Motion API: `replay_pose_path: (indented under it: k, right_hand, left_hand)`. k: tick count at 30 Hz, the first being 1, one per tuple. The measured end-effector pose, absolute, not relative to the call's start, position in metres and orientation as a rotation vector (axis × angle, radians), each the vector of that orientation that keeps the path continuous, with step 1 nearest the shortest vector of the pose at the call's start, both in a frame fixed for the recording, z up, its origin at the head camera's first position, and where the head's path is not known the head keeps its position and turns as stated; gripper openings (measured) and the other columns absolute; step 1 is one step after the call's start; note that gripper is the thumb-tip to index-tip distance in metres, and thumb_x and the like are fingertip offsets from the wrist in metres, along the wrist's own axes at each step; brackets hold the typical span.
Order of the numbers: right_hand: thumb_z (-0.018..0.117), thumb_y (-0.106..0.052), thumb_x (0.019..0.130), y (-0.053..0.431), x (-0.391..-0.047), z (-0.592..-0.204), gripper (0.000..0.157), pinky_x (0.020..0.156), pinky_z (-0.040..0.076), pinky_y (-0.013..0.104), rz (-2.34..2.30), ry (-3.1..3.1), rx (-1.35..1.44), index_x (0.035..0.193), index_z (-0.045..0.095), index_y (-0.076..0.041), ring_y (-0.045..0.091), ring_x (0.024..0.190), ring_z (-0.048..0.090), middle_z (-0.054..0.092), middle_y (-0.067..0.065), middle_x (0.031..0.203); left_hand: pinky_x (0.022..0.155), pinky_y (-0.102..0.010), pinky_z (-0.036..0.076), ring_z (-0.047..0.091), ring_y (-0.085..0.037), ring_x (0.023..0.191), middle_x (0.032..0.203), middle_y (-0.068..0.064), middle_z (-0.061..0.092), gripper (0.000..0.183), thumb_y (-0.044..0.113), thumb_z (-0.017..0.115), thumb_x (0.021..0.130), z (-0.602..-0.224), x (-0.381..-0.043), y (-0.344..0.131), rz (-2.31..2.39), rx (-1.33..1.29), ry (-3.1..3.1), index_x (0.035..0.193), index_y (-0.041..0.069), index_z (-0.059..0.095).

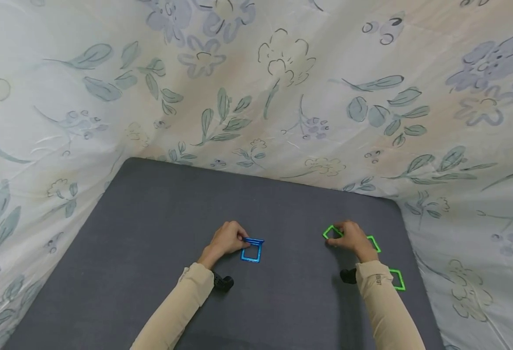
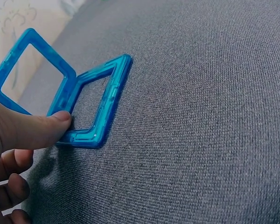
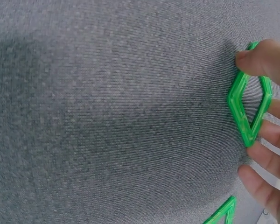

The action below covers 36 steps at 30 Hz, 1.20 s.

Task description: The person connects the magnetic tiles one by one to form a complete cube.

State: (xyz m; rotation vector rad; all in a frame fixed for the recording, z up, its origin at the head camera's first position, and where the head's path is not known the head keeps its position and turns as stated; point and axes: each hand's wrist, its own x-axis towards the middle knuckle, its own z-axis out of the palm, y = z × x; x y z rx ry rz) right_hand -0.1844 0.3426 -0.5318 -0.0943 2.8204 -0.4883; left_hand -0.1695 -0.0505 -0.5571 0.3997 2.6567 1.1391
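Two blue square-framed magnetic tiles stand joined along one edge, left of the table's middle. One blue tile lies flat on the cloth; the other blue tile rises from its edge at a steep tilt. My left hand grips the raised tile near the joint, its thumb on the frame and the other fingers curled behind. Farther right, my right hand holds a green magnetic tile, thumb over one corner and fingertips along the opposite side. The hand covers part of that green frame.
Another green tile lies partly behind the right hand, and a further green tile rests beside the right sleeve. Everything lies on a dark grey table. Floral cloth hangs around its back and sides.
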Motion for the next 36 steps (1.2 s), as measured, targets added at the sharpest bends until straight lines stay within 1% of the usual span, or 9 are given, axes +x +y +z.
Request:
replay_pose_path:
  k: [2, 9, 14, 18, 20, 23, 27, 32, 36]
  right_hand:
    - [0.086, -0.025, 0.080, 0.344, -0.184, -0.531, 0.067, 0.093, 0.052, 0.058, -0.489, 2.825, -0.096, 0.129, 0.062, 0.014, 0.045, 0.110, 0.063, 0.064, 0.033, 0.119]
    - [0.086, -0.026, 0.080, 0.346, -0.179, -0.533, 0.066, 0.091, 0.053, 0.057, -0.533, 2.884, -0.173, 0.127, 0.063, 0.014, 0.044, 0.106, 0.064, 0.066, 0.030, 0.114]
    - [0.085, -0.024, 0.081, 0.344, -0.177, -0.531, 0.067, 0.092, 0.053, 0.059, -0.676, 2.929, -0.205, 0.133, 0.059, 0.011, 0.047, 0.110, 0.065, 0.066, 0.032, 0.121]
    - [0.086, -0.021, 0.081, 0.338, -0.174, -0.530, 0.068, 0.088, 0.055, 0.059, -0.831, 2.976, -0.248, 0.136, 0.058, 0.008, 0.048, 0.107, 0.067, 0.066, 0.032, 0.122]
    - [0.087, -0.018, 0.080, 0.333, -0.172, -0.529, 0.068, 0.084, 0.057, 0.058, -0.924, 2.992, -0.304, 0.136, 0.058, 0.008, 0.047, 0.102, 0.068, 0.067, 0.031, 0.118]
    - [0.087, -0.010, 0.079, 0.322, -0.167, -0.529, 0.066, 0.083, 0.057, 0.057, -1.097, 2.961, -0.427, 0.135, 0.058, 0.008, 0.045, 0.099, 0.069, 0.067, 0.029, 0.116]
    - [0.086, -0.004, 0.078, 0.304, -0.161, -0.530, 0.065, 0.085, 0.058, 0.054, -1.248, 2.888, -0.587, 0.135, 0.058, 0.003, 0.040, 0.101, 0.069, 0.068, 0.024, 0.116]
    - [0.083, 0.003, 0.077, 0.277, -0.153, -0.533, 0.062, 0.087, 0.058, 0.053, -1.379, 2.771, -0.795, 0.134, 0.059, 0.000, 0.038, 0.106, 0.067, 0.067, 0.027, 0.119]
    - [0.081, 0.003, 0.077, 0.251, -0.148, -0.538, 0.062, 0.087, 0.058, 0.053, -1.427, 2.688, -0.930, 0.134, 0.058, -0.001, 0.037, 0.108, 0.066, 0.065, 0.030, 0.121]
  left_hand:
    - [0.054, -0.020, 0.030, 0.046, -0.006, 0.058, 0.066, 0.005, 0.067, 0.004, 0.012, 0.086, 0.082, -0.556, -0.170, -0.049, 1.136, 0.405, 2.655, 0.086, 0.010, 0.084]
    - [0.054, -0.020, 0.032, 0.048, -0.007, 0.060, 0.067, 0.003, 0.068, 0.005, 0.012, 0.086, 0.082, -0.556, -0.172, -0.047, 1.134, 0.399, 2.649, 0.086, 0.010, 0.084]
    - [0.055, -0.021, 0.032, 0.047, -0.007, 0.061, 0.067, 0.004, 0.067, 0.005, 0.012, 0.086, 0.083, -0.555, -0.173, -0.047, 1.121, 0.358, 2.628, 0.087, 0.011, 0.084]
    - [0.055, -0.021, 0.032, 0.048, -0.008, 0.061, 0.068, 0.003, 0.066, 0.005, 0.012, 0.086, 0.083, -0.555, -0.172, -0.047, 1.112, 0.366, 2.634, 0.087, 0.010, 0.084]
    - [0.055, -0.021, 0.032, 0.047, -0.008, 0.061, 0.068, 0.003, 0.066, 0.006, 0.012, 0.086, 0.082, -0.554, -0.172, -0.047, 1.108, 0.369, 2.635, 0.088, 0.010, 0.084]
    - [0.055, -0.021, 0.031, 0.046, -0.008, 0.060, 0.066, 0.004, 0.065, 0.006, 0.013, 0.086, 0.083, -0.555, -0.174, -0.047, 1.103, 0.362, 2.637, 0.088, 0.011, 0.084]
    - [0.054, -0.021, 0.031, 0.046, -0.008, 0.059, 0.065, 0.004, 0.064, 0.007, 0.014, 0.086, 0.082, -0.554, -0.175, -0.046, 1.097, 0.354, 2.636, 0.088, 0.011, 0.084]
    - [0.054, -0.021, 0.030, 0.045, -0.008, 0.059, 0.065, 0.004, 0.064, 0.006, 0.014, 0.086, 0.082, -0.556, -0.174, -0.046, 1.090, 0.357, 2.645, 0.087, 0.011, 0.084]
    - [0.054, -0.021, 0.030, 0.045, -0.008, 0.059, 0.064, 0.004, 0.064, 0.005, 0.013, 0.086, 0.082, -0.556, -0.175, -0.045, 1.090, 0.356, 2.654, 0.085, 0.011, 0.084]
